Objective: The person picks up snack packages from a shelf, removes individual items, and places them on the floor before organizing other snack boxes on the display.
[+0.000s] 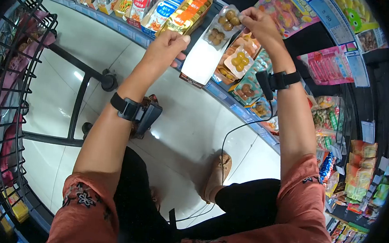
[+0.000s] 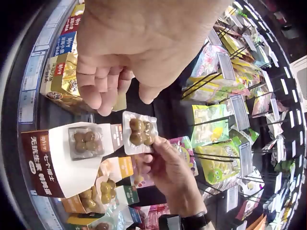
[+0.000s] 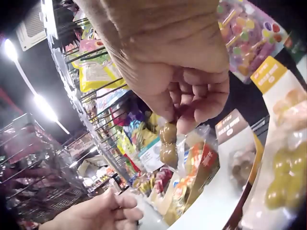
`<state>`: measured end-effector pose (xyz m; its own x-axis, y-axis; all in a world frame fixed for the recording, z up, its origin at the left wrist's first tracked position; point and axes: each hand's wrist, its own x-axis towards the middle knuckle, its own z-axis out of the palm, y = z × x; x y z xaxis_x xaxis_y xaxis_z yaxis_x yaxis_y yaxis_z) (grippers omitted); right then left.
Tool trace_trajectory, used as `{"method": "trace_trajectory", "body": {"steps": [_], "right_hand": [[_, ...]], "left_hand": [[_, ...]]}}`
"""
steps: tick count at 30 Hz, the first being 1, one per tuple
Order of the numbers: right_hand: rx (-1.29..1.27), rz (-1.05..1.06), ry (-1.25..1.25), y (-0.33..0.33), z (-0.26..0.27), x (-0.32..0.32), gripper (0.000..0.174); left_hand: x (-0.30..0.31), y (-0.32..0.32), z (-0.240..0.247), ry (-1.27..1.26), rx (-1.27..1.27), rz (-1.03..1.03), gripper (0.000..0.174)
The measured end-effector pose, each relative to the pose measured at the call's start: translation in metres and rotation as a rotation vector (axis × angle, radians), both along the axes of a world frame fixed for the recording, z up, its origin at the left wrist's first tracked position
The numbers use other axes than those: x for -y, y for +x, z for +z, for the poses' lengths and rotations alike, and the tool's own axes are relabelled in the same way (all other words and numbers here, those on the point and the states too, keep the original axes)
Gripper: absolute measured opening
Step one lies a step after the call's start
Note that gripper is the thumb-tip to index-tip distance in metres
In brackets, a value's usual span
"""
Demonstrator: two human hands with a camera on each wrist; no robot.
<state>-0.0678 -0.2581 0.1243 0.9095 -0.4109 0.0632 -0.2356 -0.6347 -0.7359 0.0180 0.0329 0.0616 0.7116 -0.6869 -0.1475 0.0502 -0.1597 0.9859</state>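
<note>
My right hand pinches the edge of a clear vacuum pack of brown marinated eggs between thumb and fingers. The pack is held up above the far end of a white-lined display box, as the left wrist view also shows. Inside that box lies another similar egg pack. To the left of the box is my left hand, fingers loosely bent and holding nothing. Its fingertips overlap the gold snack packets in the head view.
Boxes with more egg packs line the shelf on the right. Snack boxes stand to the left. Candy bags hang on hooks behind. A black wire cart is at the left. A cable hangs from the right wrist.
</note>
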Motion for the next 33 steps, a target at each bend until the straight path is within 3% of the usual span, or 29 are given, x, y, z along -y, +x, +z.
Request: {"method": "trace_trajectory", "body": {"steps": [6, 17, 20, 33], "right_hand": [[-0.047, 0.01, -0.21, 0.01, -0.044, 0.002, 0.018], [-0.107, -0.001, -0.431, 0.017, -0.076, -0.02, 0.02], [0.029, -0.025, -0.573, 0.018, -0.094, -0.019, 0.019], [-0.01, -0.04, -0.776, 0.018, -0.099, -0.021, 0.019]], "left_hand": [[-0.003, -0.001, -0.009, 0.095, 0.029, -0.06, 0.051], [-0.005, -0.007, -0.019, 0.124, 0.049, -0.088, 0.049], [-0.007, -0.008, -0.02, 0.136, 0.047, -0.097, 0.049], [-0.014, -0.004, -0.028, 0.183, 0.04, -0.098, 0.051]]}}
